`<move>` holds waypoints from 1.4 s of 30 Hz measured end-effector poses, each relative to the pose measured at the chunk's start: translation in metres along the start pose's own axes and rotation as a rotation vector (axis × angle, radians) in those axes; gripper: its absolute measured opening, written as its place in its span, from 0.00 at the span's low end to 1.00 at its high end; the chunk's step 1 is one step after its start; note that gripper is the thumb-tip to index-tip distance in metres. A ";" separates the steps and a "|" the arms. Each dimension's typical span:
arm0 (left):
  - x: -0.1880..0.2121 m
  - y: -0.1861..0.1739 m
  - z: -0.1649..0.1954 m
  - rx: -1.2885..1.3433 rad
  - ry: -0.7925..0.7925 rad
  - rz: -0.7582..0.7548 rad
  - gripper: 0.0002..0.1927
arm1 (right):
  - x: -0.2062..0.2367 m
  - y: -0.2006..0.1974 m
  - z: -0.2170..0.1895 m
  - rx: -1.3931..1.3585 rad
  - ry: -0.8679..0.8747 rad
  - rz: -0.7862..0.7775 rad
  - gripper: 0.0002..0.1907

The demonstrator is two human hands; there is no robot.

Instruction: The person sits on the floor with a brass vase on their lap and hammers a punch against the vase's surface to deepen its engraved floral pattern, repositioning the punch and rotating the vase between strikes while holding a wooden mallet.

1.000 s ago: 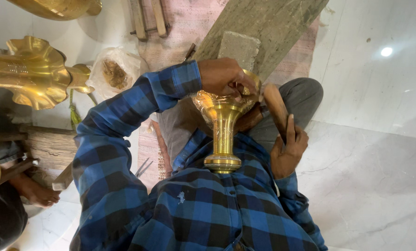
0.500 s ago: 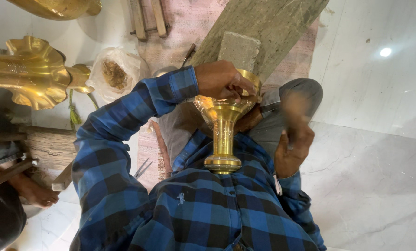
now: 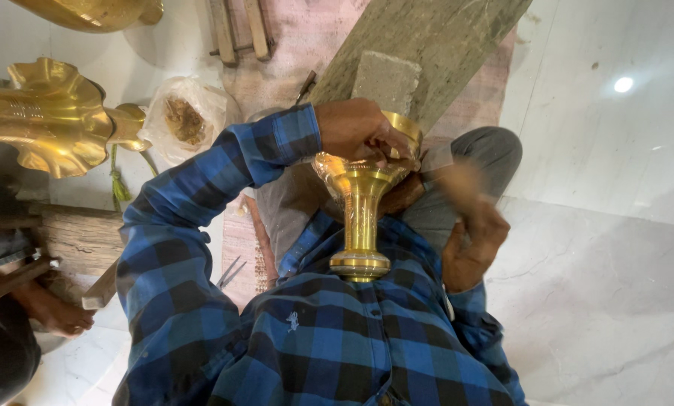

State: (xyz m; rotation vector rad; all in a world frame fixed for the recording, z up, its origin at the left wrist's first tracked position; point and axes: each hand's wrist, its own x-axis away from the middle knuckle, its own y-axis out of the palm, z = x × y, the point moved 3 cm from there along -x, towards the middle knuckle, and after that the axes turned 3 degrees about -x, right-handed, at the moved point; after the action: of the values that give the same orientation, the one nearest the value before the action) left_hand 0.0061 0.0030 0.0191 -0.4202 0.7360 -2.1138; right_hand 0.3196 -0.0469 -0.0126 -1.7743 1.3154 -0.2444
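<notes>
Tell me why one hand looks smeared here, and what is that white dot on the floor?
Head view: the right hand and the wooden tool it holds are motion-blurred; the left hand on the brass stand is sharp. The dot is lamp glare on the polished floor.
</notes>
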 end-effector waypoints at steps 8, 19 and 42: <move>0.009 0.004 -0.004 0.016 0.062 0.128 0.19 | -0.022 -0.004 -0.006 -0.016 0.154 -0.256 0.38; 0.008 0.002 0.002 0.001 -0.020 0.074 0.20 | -0.016 -0.005 -0.010 -0.198 0.071 0.004 0.35; 0.017 0.004 -0.003 0.006 -0.028 0.134 0.20 | -0.015 -0.001 -0.003 0.004 0.076 -0.248 0.41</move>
State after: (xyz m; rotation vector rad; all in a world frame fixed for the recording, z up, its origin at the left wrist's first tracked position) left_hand -0.0032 -0.0114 0.0155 -0.3861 0.7218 -1.9809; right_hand 0.3119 -0.0354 -0.0050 -1.9412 1.1435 -0.4550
